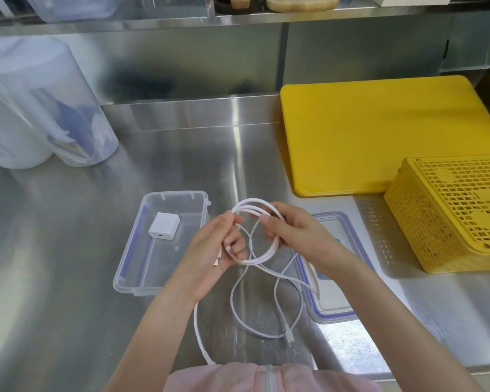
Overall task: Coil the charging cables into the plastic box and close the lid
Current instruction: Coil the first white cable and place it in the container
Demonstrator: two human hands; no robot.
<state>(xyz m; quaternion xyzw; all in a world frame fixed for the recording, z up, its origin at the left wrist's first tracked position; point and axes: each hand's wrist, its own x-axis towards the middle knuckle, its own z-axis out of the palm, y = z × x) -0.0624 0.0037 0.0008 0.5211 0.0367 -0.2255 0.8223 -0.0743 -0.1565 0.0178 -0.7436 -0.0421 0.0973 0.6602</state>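
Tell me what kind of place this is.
Probably a commercial kitchen prep area: a stainless steel counter with a steel backsplash, a yellow cutting board, and a yellow perforated basket turned upside down.

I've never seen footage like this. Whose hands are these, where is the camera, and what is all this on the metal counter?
There is no machine here: a person works with bare hands, and the single picture comes from a camera worn on their head, looking forward and down.

The left hand and right hand together hold a white charging cable, partly wound into loops; the rest trails down onto the steel counter.

Left of the hands sits an open clear plastic box with a small white charger plug inside. Its blue-edged lid lies to the right, partly under the right forearm. Further right are a yellow cutting board and an upturned yellow basket. Clear containers stand at the back left.
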